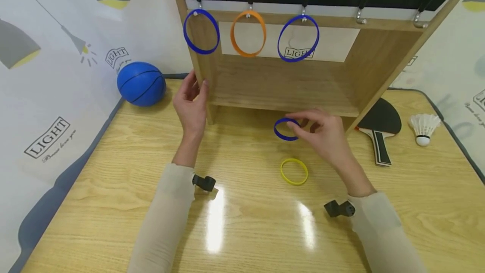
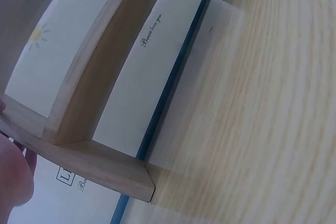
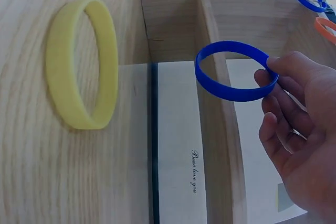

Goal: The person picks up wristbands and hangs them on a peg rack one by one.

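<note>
My right hand [image 1: 322, 134] pinches a blue wristband [image 3: 231, 94] between thumb and fingers, in front of the wooden shelf unit's lower opening. A yellow wristband [image 1: 294, 183] lies on the table below that hand. My left hand [image 1: 191, 106] grips the left side panel of the wooden shelf unit [image 1: 284, 83], thumb at the front edge; its fingers are partly hidden behind the panel. From metal hooks along the unit's top hang a blue wristband [image 1: 201, 50], an orange wristband [image 1: 246, 54] and another blue wristband [image 1: 297, 59]. Two hooks at the right [image 1: 361, 21] are bare.
A blue ball with black lines [image 1: 141, 84] stands left of the unit. To the right lie a black table tennis paddle [image 1: 382, 117] and a white shuttlecock [image 1: 424, 127]. Printed cloth [image 1: 75, 96] borders the wooden table [image 1: 250, 231] at the back and sides.
</note>
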